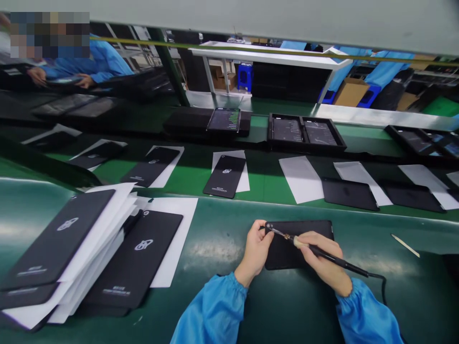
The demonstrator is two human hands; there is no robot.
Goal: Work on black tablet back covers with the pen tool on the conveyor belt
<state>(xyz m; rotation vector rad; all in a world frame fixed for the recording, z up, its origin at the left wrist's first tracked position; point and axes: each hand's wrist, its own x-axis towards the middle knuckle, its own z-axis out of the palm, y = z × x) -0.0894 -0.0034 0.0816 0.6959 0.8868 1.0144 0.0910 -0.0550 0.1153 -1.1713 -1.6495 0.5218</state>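
Observation:
A black tablet back cover [287, 253] lies flat on the green bench in front of me. My left hand [256, 248] is closed at its upper left corner, thumb and fingers pinching the edge next to a small round camera hole. In my right hand [324, 260] is a soldering iron [330, 258] with a black handle and cord, held like a pen. Its metal tip points left, down at that same corner, close to my left fingertips. Whether the tip touches the cover, I cannot tell. My right wrist is over the bench to the right of the cover.
Left of me leans a stack of black covers [64, 234] interleaved with white sheets [175, 239]. A thin pale stick [405, 245] lies on the right. Beyond, a green conveyor [263, 184] carries covers and sheets; black trays [306, 143] with tablets stand behind. A co-worker's sleeve [107, 59] shows far left.

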